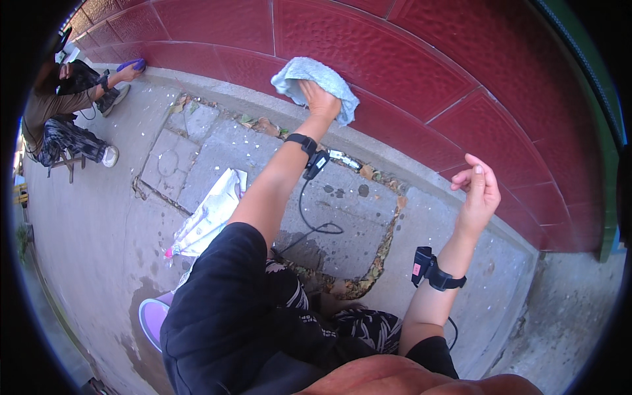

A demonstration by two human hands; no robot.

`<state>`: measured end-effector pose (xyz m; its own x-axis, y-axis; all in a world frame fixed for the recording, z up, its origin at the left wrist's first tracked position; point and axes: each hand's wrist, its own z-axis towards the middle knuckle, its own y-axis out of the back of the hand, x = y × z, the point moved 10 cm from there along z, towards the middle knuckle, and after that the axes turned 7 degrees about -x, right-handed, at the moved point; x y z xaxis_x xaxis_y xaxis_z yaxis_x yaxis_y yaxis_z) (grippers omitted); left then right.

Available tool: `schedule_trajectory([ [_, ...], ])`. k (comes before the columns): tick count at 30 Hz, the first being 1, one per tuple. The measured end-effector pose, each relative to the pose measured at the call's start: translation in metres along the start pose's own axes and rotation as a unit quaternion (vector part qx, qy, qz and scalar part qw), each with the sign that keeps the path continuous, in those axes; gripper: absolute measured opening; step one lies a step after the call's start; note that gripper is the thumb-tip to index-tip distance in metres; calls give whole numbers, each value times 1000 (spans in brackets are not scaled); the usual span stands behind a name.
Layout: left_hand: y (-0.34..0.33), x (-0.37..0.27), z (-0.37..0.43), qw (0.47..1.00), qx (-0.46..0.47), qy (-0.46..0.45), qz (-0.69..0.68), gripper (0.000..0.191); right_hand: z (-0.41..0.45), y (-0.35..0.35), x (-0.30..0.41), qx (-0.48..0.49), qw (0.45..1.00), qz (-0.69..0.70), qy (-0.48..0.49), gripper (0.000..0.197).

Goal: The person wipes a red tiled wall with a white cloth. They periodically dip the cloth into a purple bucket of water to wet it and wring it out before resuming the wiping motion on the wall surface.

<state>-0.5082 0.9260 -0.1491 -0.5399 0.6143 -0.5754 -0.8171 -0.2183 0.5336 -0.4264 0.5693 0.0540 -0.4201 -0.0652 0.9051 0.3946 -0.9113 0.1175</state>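
Observation:
A light-blue terry cloth (340, 86) lies bunched against the red tiled wall (345, 49), low on its face. My left hand (321, 101) presses on it, with part of the fingers hidden in its folds. To the right, my right hand (478, 190) is raised near the lower row of tiles. Its fingers are loosely bent and hold nothing. Both my wrists wear black straps with small boxes, and a thin black cable (301, 207) runs from the left one.
A concrete ledge (419, 177) runs along the wall's foot. A crumpled plastic bag (210, 212) and a purple bucket (155, 318) are at my left. Dry leaves fill gaps between paving slabs (237, 148). Further left, a seated person (69, 108) holds a purple cloth (132, 65) by the wall.

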Motion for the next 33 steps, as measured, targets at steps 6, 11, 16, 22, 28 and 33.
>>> schedule_trajectory([
  [6,58,-55,87,983,-96,-158,5,85,1,-4,-5,14,1000,-8,-13,23],
  [11,129,-64,141,946,-313,-51,-61,70,-1,-8,-10,26,999,-22,-16,22],
  [16,92,-40,118,967,-247,-30,-43,66,4,1,-24,16,1000,-13,-20,23],
  [22,13,-6,39,995,-94,-27,-10,61,3,3,-27,19,999,-11,-30,23],
  [28,-13,-73,14,994,-14,-107,-17,57,1,11,-14,8,1000,-21,-14,22],
  [33,19,-152,61,987,-35,-148,-52,54,1,16,-12,3,999,-26,-22,22],
])
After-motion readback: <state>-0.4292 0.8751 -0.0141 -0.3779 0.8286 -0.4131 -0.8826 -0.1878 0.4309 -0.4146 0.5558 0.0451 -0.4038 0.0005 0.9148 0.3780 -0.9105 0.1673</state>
